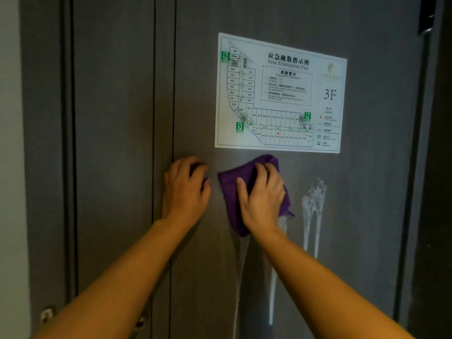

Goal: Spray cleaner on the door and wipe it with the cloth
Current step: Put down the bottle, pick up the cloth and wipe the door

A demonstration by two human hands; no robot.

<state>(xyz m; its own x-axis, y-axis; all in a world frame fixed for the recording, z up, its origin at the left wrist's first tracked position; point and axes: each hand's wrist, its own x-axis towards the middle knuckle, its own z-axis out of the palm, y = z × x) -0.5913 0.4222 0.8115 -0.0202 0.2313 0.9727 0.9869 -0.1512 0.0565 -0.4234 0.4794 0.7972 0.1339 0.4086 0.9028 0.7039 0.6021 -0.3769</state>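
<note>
A dark grey door [367,192] fills the view. My right hand [263,199] presses a purple cloth [234,182] flat against the door, just below a white evacuation plan sheet [281,94]. White foam cleaner [314,204] runs down the door in streaks to the right of the cloth and below it. My left hand [186,189] rests on the door near its left edge, fingers curled, with nothing visible in it. No spray bottle is in view.
The door frame [115,143] and a pale wall [9,167] stand to the left. A metal fitting [47,314] sits low on the frame. A dark fixture [426,15] is at the door's top right.
</note>
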